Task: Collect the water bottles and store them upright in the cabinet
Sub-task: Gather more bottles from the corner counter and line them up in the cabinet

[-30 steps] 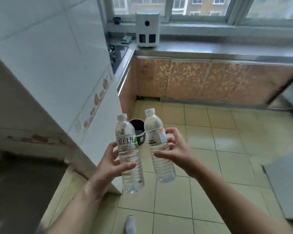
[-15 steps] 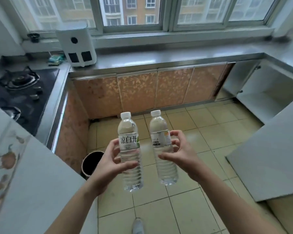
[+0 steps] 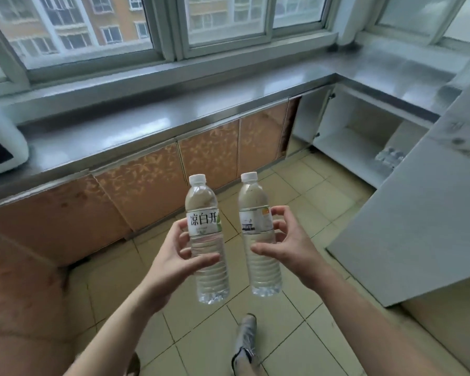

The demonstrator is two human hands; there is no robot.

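Two clear water bottles with white caps stand upright in front of me over the tiled floor. My left hand (image 3: 174, 257) grips the left bottle (image 3: 205, 234), whose white label carries black characters. My right hand (image 3: 288, 244) grips the right bottle (image 3: 258, 234) around its middle. At the right, under the steel counter, a white cabinet (image 3: 345, 147) stands open with its door swung out. Several bottles (image 3: 389, 158) are on its floor, partly hidden by a grey panel.
A steel counter (image 3: 174, 118) runs under the windows, with brown patterned cabinet doors (image 3: 209, 156) below. A white appliance (image 3: 0, 147) sits at its left end. A large grey panel (image 3: 413, 229) juts in from the right. My shoe (image 3: 246, 337) is on the floor below.
My view has swung right: the stove and the dark bin left the frame, and the open white cabinet came into view. Both hands still hold their bottles upright.
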